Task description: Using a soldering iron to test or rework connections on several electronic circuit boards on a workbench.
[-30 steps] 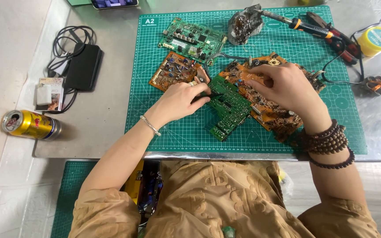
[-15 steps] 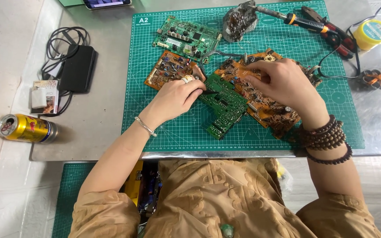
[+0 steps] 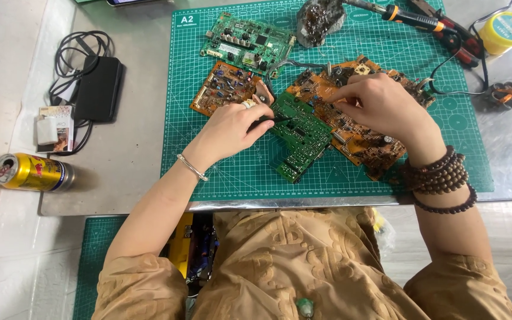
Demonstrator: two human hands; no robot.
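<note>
My left hand (image 3: 232,127) grips a thin dark tool whose tip rests on the upper left edge of a green circuit board (image 3: 302,142). That board lies tilted on a green cutting mat (image 3: 208,160). My right hand (image 3: 383,105) rests on a large orange circuit board (image 3: 360,142) just to the right, with its fingertips pinched together on the board's upper left part. What sits between those fingertips is too small to tell. A silver bangle circles my left wrist. Dark bead bracelets circle my right wrist.
A small orange board (image 3: 220,89) and another green board (image 3: 247,41) lie farther back. A solder-crusted lump (image 3: 318,21), soldering iron (image 3: 410,15), yellow spool (image 3: 505,29) and wound coil (image 3: 508,95) sit at the back right. A black adapter with cables (image 3: 99,89) and a yellow can (image 3: 31,172) lie left.
Both hands stay over the same boards with only small finger shifts. The view has drifted a little, so the table appears lower and farther right in the frame.
</note>
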